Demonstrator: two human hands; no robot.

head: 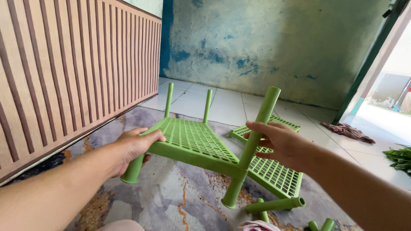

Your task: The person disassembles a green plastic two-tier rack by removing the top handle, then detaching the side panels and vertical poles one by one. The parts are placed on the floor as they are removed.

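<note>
The left hand point(136, 147) grips the green slatted shelf panel point(192, 141) at its near corner; the right hand point(282, 143) wraps a green post point(257, 132) fitted upright in it, above a patterned rug point(171, 201).

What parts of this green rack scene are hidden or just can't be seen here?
Head view, the only one:
- Left hand covers the corner joint of the green shelf.
- Second shelf: partly behind the upright tube and right hand.
- Loose tubes and pink cloth: cut off by the bottom edge.
- Leafy greens: cut off by the right edge.
</note>
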